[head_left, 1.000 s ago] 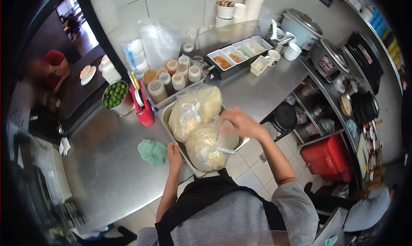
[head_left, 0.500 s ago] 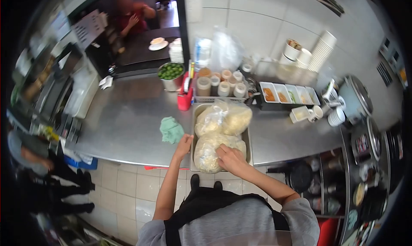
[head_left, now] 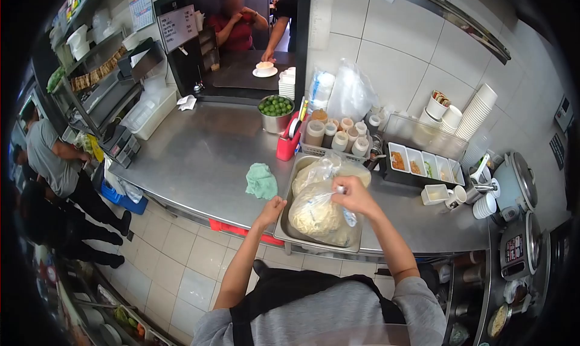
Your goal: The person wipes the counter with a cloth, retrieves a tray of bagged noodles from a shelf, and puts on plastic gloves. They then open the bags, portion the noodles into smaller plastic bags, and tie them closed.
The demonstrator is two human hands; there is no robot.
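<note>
Two hands are positioned at a metal tray (head_left: 283, 228) on the steel counter (head_left: 199, 156). The tray holds filled clear plastic bags; the exact count cannot be told because they overlap.

Right hand (head_left: 356, 196): closed, with the fingers pinched around the gathered neck of the front bag (head_left: 314, 218). The bag contains a pale, shredded-looking material and sits over the near part of the tray. Whether its base bears on the tray floor cannot be told.

Left hand (head_left: 271, 212): fingers curled, at the left rim of the tray. Whether the fingertips grip the rim or only rest by it cannot be told.

Progress: the bags are within the tray, and the neck of the front bag is in the grasp. The front bag is not clear of the tray, and no loose contents are visible outside the bags. The rear bag (head_left: 355, 171) has no hand on it and lies against the front bag.

Adjacent items: a green cloth (head_left: 261, 181) lies on the counter to the left of the tray. A red tape dispenser (head_left: 286, 148) and a basket (head_left: 332, 152) of capped bottles stand behind the tray. A metal pot (head_left: 276, 124) of green fruit stands beside the dispenser.
</note>
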